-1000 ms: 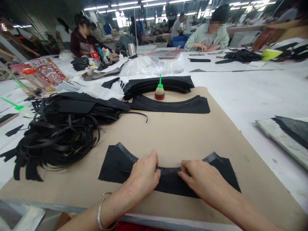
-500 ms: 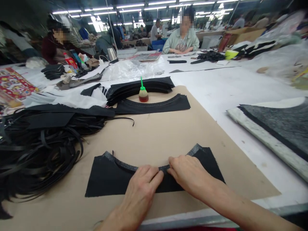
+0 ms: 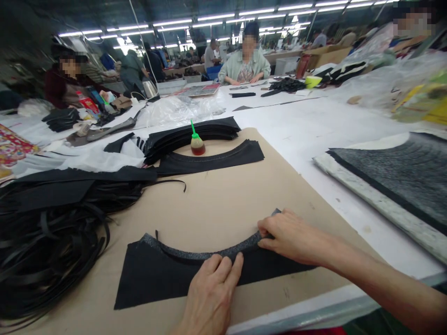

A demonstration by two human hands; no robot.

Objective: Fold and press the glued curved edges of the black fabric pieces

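A curved black fabric piece with a grey folded upper edge lies on the tan cardboard sheet in front of me. My left hand lies flat on its middle, fingers stretched out and pressing just below the grey edge. My right hand rests at the piece's right end, fingers closed in a pinch on the grey edge. A thin black strip runs along that edge.
A tangle of black strips fills the left. Stacked curved black pieces and a small green-nozzled glue bottle sit further back. A grey felt slab lies to the right. Other people sit at the far tables.
My right hand slid right along the grey edge to its end. My left hand stayed pressing at the middle. The camera view swung to the right.
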